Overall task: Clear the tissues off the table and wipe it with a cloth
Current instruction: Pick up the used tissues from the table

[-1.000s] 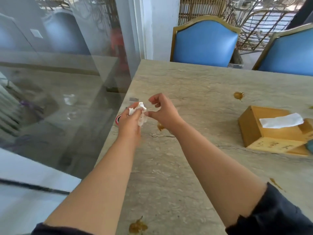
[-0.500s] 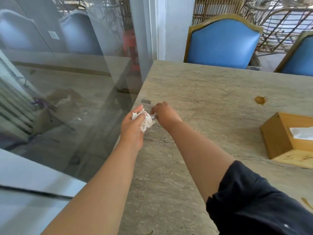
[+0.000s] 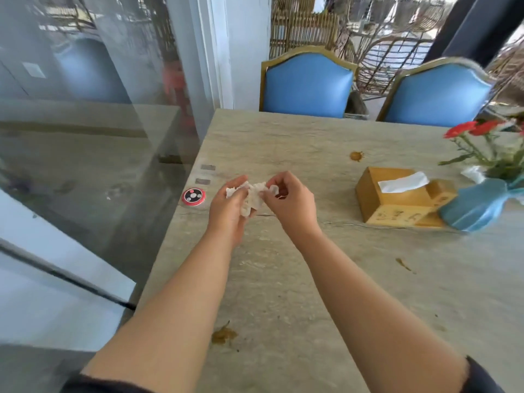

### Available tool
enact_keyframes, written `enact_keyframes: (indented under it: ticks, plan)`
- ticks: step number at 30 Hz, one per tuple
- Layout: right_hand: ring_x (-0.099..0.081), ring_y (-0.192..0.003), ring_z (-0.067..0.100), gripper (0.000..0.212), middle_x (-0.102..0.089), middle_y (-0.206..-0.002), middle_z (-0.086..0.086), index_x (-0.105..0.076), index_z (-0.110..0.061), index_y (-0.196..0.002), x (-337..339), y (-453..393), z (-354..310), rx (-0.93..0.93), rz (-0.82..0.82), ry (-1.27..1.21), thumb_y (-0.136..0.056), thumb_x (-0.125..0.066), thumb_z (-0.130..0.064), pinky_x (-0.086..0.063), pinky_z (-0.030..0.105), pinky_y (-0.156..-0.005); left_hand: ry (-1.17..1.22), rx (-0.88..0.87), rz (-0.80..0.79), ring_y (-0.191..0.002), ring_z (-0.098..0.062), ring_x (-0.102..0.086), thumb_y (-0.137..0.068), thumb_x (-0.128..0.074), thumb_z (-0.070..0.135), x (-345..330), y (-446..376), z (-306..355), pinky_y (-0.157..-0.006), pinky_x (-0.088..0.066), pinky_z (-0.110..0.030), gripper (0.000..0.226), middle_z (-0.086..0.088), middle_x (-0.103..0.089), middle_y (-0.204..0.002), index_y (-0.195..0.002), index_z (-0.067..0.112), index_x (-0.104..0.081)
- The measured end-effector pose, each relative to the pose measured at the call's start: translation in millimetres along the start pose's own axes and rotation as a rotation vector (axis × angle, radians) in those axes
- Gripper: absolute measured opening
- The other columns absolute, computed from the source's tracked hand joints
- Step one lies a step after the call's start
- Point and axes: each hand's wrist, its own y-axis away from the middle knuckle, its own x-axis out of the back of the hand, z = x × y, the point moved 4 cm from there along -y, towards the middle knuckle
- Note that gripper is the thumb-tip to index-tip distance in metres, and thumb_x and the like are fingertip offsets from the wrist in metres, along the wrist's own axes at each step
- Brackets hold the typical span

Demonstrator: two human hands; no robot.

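Both hands have lifted at frame centre, left hand [image 3: 228,207] and right hand [image 3: 286,198] each grasping the crumpled tissue [image 3: 252,198] above the table [image 3: 283,279], so wiping remains pending.

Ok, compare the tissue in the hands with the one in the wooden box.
The crumpled tissue is wadded and wrinkled, pinched between the left hand and right hand; the box tissue is smooth and flat, sticking out of the wooden tissue box untouched. Both are white.
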Motion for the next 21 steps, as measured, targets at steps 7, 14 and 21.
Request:
enact_keyframes:
  ticks: [7, 14, 21]
  plan:
    - [-0.052, -0.07, -0.003, 0.012, -0.051, -0.084, -0.014, -0.072, -0.02, -0.086, 79, 83, -10, 0.051, 0.098, 0.168, -0.083, -0.066, -0.01, -0.039, 0.004, -0.064, 0.042, 0.135, -0.302, -0.115, -0.013, -0.061, -0.08, -0.068, 0.044, -52, 82, -39, -0.08, -0.05, -0.027, 0.05, 0.0, -0.065, -0.125, -0.122, 0.018, -0.061]
    - [-0.061, -0.092, 0.001, 0.031, -0.072, -0.092, -0.016, -0.047, -0.025, -0.103, 171, 169, 11, -0.164, 0.205, 0.034, -0.083, -0.048, -0.001, -0.045, 0.017, -0.068, -0.032, 0.167, -0.472, -0.101, -0.015, -0.064, -0.088, -0.063, 0.008, -112, 161, -79, -0.079, -0.048, -0.024, 0.027, -0.003, -0.065, -0.115, -0.114, 0.015, -0.057]
    - [-0.057, -0.081, 0.013, 0.034, -0.064, -0.083, -0.003, -0.06, -0.021, -0.088, 287, 238, 56, -0.381, 0.413, -0.433, -0.085, -0.039, 0.005, -0.048, 0.027, -0.074, -0.255, 0.119, -0.501, -0.073, -0.014, -0.064, -0.081, -0.068, 0.005, -202, 251, -130, -0.061, -0.047, -0.025, 0.019, 0.0, -0.072, -0.082, -0.094, 0.019, -0.07]
